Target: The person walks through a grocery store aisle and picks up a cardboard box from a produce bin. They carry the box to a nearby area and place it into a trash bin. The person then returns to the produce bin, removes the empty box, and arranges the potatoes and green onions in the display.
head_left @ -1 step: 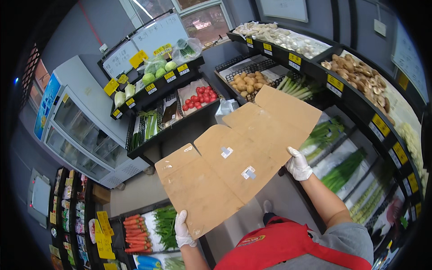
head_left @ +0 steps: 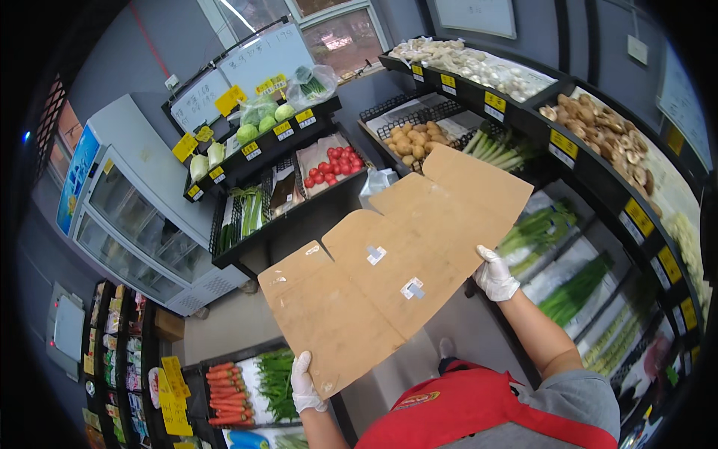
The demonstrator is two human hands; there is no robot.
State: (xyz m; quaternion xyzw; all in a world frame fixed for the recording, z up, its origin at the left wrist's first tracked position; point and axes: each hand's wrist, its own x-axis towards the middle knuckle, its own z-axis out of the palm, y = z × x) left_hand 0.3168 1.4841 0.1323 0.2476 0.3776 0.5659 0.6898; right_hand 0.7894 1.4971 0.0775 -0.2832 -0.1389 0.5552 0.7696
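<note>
One fridge with glass panels stands at left. One flat, creased brown cardboard sheet is held out before one red apron: the white-gloved right hand closed on its lower right edge, the white-gloved left hand near its bottom corner. Two small labels are stuck on.

Cardboard sheet blocking centre, gap toward fridge, black rack along right

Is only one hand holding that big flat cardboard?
No, the gloved left hand grips the flattened cardboard box near its lower corner, and the gloved right hand grips its right edge.
</note>
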